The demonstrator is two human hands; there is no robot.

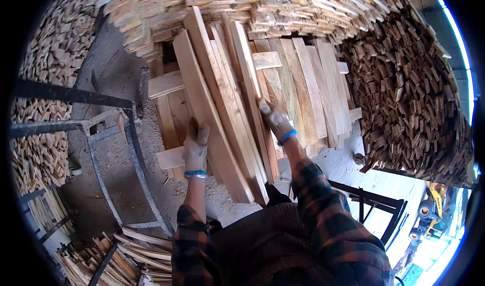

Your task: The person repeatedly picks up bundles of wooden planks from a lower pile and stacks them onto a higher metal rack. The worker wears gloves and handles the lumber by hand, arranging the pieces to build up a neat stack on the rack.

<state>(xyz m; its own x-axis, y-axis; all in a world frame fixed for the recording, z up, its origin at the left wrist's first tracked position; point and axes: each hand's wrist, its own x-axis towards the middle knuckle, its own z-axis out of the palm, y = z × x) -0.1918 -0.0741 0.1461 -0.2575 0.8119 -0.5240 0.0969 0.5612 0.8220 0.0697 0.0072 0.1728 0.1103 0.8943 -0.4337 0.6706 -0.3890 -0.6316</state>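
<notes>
A loose bundle of long wooden planks [230,89] slants across the middle of the view, between my two gloved hands. My left hand [195,145] presses along the bundle's left side, its fingers partly hidden behind the outermost plank. On the opposite side, my right hand [276,122] grips the right-hand plank, thumb on its upper edge. Both gloves are pale knit with blue cuffs. Beneath the bundle lies a layer of planks set side by side [308,89], with short crosspieces [268,60] among them.
A tall stack of boards [242,6] rises beyond the layer. Darker stacked wood [404,99] stands at right, more at far left [55,59]. A metal frame [136,170] is on the left; scrap strips [111,261] lie lower left. A yellow loader [429,210] shows outside.
</notes>
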